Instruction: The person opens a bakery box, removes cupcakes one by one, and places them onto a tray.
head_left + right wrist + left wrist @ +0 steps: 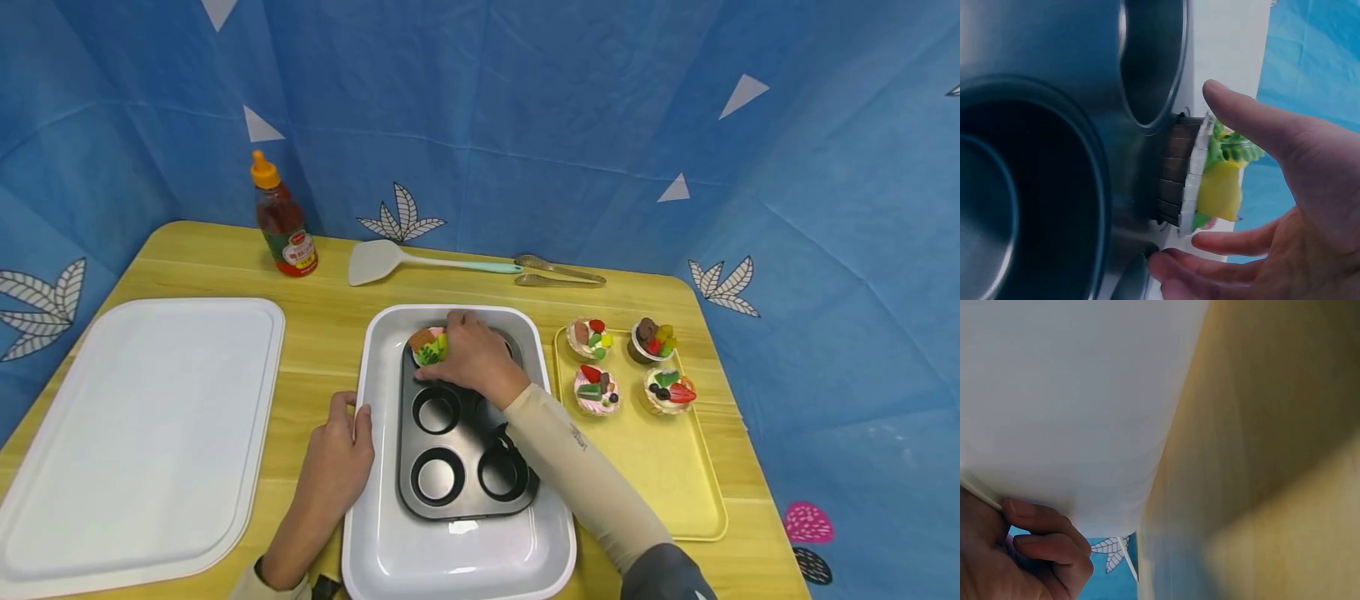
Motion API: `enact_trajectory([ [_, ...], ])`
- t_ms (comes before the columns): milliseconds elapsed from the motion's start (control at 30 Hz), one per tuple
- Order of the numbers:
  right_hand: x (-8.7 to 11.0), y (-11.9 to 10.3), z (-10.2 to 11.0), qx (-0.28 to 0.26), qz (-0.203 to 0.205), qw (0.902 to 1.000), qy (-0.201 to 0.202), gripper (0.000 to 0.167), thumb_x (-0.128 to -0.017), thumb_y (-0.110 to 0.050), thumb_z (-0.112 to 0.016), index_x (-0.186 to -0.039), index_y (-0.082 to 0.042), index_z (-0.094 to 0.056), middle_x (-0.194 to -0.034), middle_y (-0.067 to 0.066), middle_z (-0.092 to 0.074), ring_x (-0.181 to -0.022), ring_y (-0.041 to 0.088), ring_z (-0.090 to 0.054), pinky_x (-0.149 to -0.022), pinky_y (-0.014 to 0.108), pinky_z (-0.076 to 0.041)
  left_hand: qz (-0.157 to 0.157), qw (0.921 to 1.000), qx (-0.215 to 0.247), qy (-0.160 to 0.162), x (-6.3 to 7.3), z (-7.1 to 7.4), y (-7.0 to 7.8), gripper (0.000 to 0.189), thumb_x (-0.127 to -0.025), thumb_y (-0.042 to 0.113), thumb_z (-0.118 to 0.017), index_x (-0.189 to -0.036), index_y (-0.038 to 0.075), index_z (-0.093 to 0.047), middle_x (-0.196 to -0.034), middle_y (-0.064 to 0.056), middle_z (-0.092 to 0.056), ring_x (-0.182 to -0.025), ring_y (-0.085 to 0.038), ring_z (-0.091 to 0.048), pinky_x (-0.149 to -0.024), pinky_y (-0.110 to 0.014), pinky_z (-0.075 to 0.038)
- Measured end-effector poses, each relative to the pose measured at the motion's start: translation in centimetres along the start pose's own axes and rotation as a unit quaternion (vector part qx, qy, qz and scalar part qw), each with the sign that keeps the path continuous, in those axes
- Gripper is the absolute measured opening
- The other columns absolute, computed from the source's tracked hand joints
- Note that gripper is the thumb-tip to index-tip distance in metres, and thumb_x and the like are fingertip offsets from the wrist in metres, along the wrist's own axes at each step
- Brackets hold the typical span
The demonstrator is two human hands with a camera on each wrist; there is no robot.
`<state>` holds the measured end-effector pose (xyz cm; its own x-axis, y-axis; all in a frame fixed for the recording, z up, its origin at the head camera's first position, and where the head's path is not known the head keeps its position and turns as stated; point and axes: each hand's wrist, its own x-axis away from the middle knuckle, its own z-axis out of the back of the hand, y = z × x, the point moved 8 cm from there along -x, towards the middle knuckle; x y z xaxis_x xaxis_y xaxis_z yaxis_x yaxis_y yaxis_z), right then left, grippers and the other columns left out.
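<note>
A dark muffin tin [468,450] lies in a deep white tray [375,533]. In its far left cup is a toy cupcake [429,348] with brown, green and yellow toppings. My right hand [476,354] is over the far end of the tin; in the right wrist view its thumb and fingers are spread either side of the cupcake [1188,175], apart from it. At the tray's left side my left hand [341,450] holds the rim, its fingers curled below the edge in the left wrist view. My right hand hides the far right cup.
A yellow tray [645,475] on the right carries several toy cupcakes [596,390]. On the left lies a flat white tray [142,433]. Along the back are a sauce bottle [288,229], a white spatula [378,262] and metal tongs [558,277], before a blue cloth [480,108].
</note>
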<state>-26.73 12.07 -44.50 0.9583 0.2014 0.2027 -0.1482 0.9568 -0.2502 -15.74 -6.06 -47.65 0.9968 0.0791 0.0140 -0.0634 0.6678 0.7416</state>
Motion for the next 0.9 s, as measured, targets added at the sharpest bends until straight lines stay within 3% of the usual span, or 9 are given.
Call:
enact_trajectory([
  [367, -0.8, -0.3, -0.8, -0.017, 0.012, 0.9998, -0.004, 0.097, -0.076, -0.056, -0.081, -0.139, 0.008, -0.045, -0.131, 0.022, -0.049, -0.099, 0.028, -0.062, -0.085, 0.041, -0.054, 0.003, 1.0, 0.002, -0.001, 0.0, 0.1, 0.1, 0.031, -0.106, 0.023, -0.045, -0.124, -0.001, -0.049, -0.073, -0.018, -0.064, -0.067, -0.029, -0.064, -0.057, -0.042, -0.048],
  [667, -1.1, -0.4, -1.1, -0.073, 0.019, 0.9971, -0.008, 0.072, -0.078, -0.038, -0.079, -0.126, 0.01, -0.053, -0.121, 0.02, -0.049, -0.082, 0.022, -0.057, -0.074, 0.033, -0.05, 0.012, 0.9999, 0.006, -0.006, 0.0, 0.0, -0.1, 0.033, -0.106, 0.025, -0.044, -0.125, -0.001, -0.048, -0.07, -0.015, -0.063, -0.063, -0.026, -0.064, -0.053, -0.036, -0.047],
  [900, -1.2, -0.2, -1.4, -0.089, 0.016, 0.9959, -0.007, 0.063, -0.076, -0.037, -0.079, -0.115, 0.007, -0.056, -0.118, 0.019, -0.048, -0.077, 0.022, -0.057, -0.068, 0.031, -0.049, 0.017, 0.9998, 0.005, -0.012, 0.0, -0.2, -0.2, 0.033, -0.106, 0.025, -0.044, -0.126, -0.001, -0.047, -0.068, -0.013, -0.061, -0.061, -0.025, -0.063, -0.052, -0.035, -0.047],
])
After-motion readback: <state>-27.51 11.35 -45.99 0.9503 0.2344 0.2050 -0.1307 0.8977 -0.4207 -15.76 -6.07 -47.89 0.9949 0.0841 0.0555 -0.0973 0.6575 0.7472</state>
